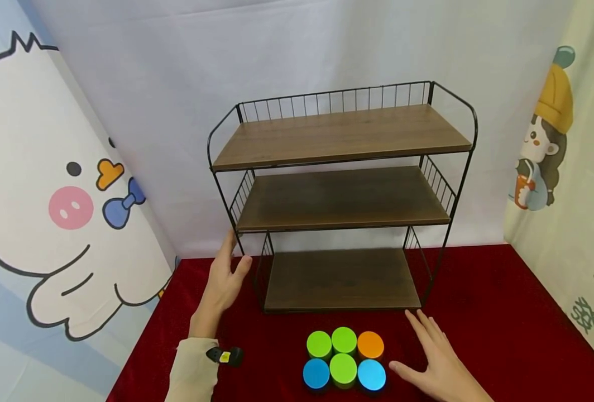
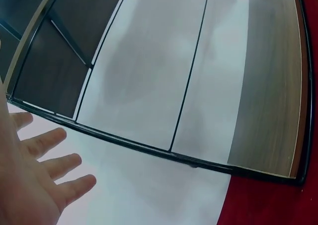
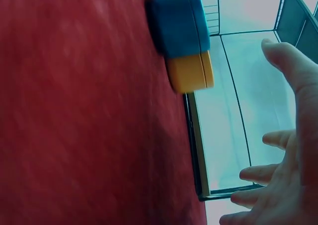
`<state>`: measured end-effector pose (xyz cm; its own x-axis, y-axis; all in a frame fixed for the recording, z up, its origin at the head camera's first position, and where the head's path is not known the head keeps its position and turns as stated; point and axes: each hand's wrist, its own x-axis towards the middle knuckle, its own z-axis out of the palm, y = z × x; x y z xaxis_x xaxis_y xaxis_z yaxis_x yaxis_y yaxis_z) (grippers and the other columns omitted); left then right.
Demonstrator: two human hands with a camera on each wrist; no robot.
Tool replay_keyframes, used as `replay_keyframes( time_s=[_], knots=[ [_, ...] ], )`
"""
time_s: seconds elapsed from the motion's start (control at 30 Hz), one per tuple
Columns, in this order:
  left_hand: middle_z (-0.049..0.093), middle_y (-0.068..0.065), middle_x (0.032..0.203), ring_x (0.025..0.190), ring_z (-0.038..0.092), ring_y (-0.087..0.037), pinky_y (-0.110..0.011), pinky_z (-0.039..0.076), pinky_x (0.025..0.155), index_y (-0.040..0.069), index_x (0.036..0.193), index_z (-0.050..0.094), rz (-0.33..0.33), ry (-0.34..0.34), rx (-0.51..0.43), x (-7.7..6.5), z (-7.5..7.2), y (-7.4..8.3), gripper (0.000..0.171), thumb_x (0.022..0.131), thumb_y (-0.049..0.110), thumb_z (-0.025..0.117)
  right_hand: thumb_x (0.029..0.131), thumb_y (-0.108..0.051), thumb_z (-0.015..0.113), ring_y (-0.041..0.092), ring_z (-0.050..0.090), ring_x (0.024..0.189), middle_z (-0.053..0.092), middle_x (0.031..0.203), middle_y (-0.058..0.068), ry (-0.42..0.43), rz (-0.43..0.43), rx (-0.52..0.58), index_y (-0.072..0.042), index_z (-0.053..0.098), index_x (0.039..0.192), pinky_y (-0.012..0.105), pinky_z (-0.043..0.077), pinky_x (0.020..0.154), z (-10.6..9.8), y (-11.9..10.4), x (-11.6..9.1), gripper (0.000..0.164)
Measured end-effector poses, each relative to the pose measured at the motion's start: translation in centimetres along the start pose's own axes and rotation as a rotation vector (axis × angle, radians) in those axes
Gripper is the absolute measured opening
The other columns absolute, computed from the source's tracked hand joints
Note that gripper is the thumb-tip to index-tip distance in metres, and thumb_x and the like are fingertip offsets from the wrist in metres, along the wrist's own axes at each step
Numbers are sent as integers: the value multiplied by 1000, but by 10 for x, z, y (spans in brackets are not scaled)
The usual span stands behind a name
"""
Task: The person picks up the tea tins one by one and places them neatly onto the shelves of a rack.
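A black wire rack (image 1: 342, 226) with three brown wooden shelves stands in the head view. My left hand (image 1: 225, 279) is beside its left front post, fingers stretched out, with nothing in its grasp. In the left wrist view the fingers (image 2: 47, 140) are spread near the rack's side frame (image 2: 124, 144). My right hand (image 1: 437, 357) hovers to the right of several round lidded containers, fingers extended and thumb apart. Three have green tops (image 1: 343, 369), two blue tops (image 1: 316, 373), one an orange top (image 1: 370, 345). They stand grouped in two rows before the bottom shelf (image 1: 342, 279).
Dark red cloth (image 1: 483, 312) covers the table. A white curtain (image 1: 327, 44) hangs behind the rack. Printed cloths flank it, with a white cartoon bird (image 1: 30, 156) at left and a cartoon figure in a yellow hat (image 1: 540, 139) at right. A black strap (image 1: 225, 356) circles my left wrist.
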<state>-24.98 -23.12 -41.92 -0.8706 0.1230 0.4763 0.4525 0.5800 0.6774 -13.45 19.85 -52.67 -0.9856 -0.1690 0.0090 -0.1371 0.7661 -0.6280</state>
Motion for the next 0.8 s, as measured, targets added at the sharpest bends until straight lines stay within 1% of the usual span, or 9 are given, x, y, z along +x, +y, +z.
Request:
replay_keyframes(
  time_s=[0.1,0.2,0.3,0.4,0.47,0.53,0.67,0.73,0.8],
  knots=[
    [36,-22,162,149,37,-41,-63,32,118,4,161,25,34,23,-45,3,5,2,85,103,63,44,87,-65,71,61,16,147,17,166,29,-38,24,37,-10,22,163,86,28,100,4,-3,-3,106],
    [46,-18,156,143,45,-40,-63,37,115,10,157,37,54,42,-87,5,10,3,70,105,57,46,87,-65,71,60,14,148,16,167,28,-61,30,80,-11,21,163,86,29,99,9,-5,-6,105],
    [53,-17,150,135,54,-41,-64,42,109,12,151,44,57,63,-143,4,12,3,54,109,45,45,88,-64,71,60,12,150,16,167,27,-84,27,121,-11,21,163,86,28,101,13,-6,-9,105],
    [57,-14,146,129,60,-40,-62,46,105,13,149,46,47,79,-201,4,15,3,44,111,36,42,88,-62,72,58,13,150,18,167,26,-97,23,145,-12,22,163,85,28,103,17,-7,-11,104],
    [59,-12,144,126,62,-39,-57,47,103,13,147,47,39,87,-229,4,15,4,41,112,34,40,88,-61,73,58,14,151,20,167,25,-92,8,160,-12,22,163,85,28,103,19,-7,-12,103],
    [59,-11,143,126,62,-40,-50,49,102,12,147,47,29,84,-260,5,16,5,40,113,31,37,88,-60,74,58,17,150,22,167,25,-78,-8,173,-11,24,163,84,29,102,23,-7,-13,103],
    [56,-16,144,128,60,-40,-37,50,98,10,148,45,5,72,-333,6,17,8,40,114,27,32,87,-57,76,57,25,148,25,165,26,-69,-30,201,-10,26,162,81,34,102,30,-8,-16,102],
    [55,-19,145,128,59,-42,-35,50,97,9,149,43,-3,64,-360,7,17,10,41,114,26,29,87,-57,77,56,29,147,26,165,26,-76,-27,214,-10,26,162,79,36,103,32,-9,-18,102],
    [55,-21,145,127,59,-42,-37,52,98,10,151,41,-7,60,-373,8,18,10,42,114,26,27,87,-56,77,56,32,146,27,164,27,-85,-21,230,-10,26,162,78,38,102,34,-10,-20,102]
  ],
)
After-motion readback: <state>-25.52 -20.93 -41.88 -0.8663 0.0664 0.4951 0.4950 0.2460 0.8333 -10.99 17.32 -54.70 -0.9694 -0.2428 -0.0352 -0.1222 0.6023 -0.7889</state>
